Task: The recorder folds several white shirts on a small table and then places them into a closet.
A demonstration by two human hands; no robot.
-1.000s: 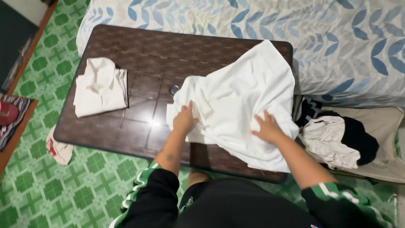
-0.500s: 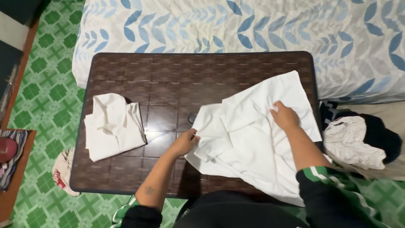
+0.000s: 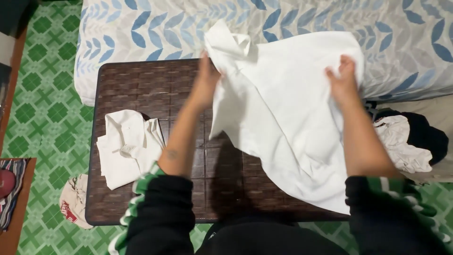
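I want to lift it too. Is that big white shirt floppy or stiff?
Probably floppy: the shirt sags and creases between the left hand and right hand. Likely light, since fingers alone lift it. Its lower edge drapes onto the table.

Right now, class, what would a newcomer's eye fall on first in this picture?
First, the big white shirt held up over the dark table, the left hand in a grip near its collar and the right hand at its far edge. Next, the folded white shirt on the table's left side. Behind, the leaf-patterned bed, above the green floor.
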